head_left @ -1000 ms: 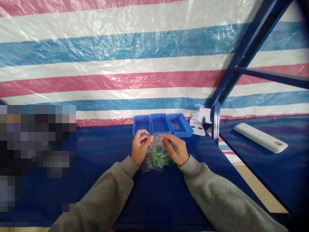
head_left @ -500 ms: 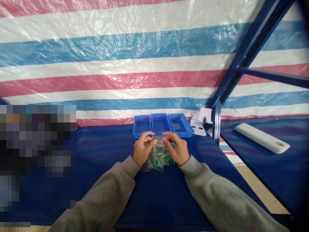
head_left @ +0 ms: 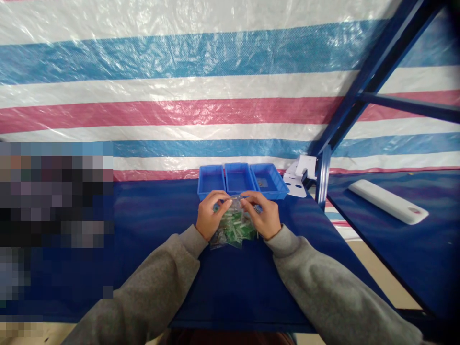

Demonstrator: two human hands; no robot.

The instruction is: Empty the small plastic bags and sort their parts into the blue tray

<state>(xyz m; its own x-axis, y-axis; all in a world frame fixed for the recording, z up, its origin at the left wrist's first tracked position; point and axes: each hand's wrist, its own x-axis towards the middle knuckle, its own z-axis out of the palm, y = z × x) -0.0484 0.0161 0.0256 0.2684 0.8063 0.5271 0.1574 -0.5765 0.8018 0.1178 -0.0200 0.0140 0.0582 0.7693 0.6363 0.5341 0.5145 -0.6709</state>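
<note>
A clear plastic bag [head_left: 235, 225] with green and whitish pieces in it lies on the blue table in front of me. My left hand [head_left: 212, 213] pinches the left side of its top edge between thumb and forefinger. On the right side of that same edge, my right hand [head_left: 263, 214] has a like pinch. The two sets of fingertips are a short gap apart. What the small pieces are cannot be made out.
Three blue trays [head_left: 238, 178] stand side by side behind my hands; the right one holds something small. White cut-out sheets [head_left: 295, 184] lean near a blue metal frame [head_left: 323, 175]. A long white object [head_left: 388, 201] lies on the right-hand table. The left side is pixelated.
My fingers have closed in on the bag's top edge, thumbs nearer to the forefingers. The whole view has shifted slightly, with the trays and table a little higher in the picture.
</note>
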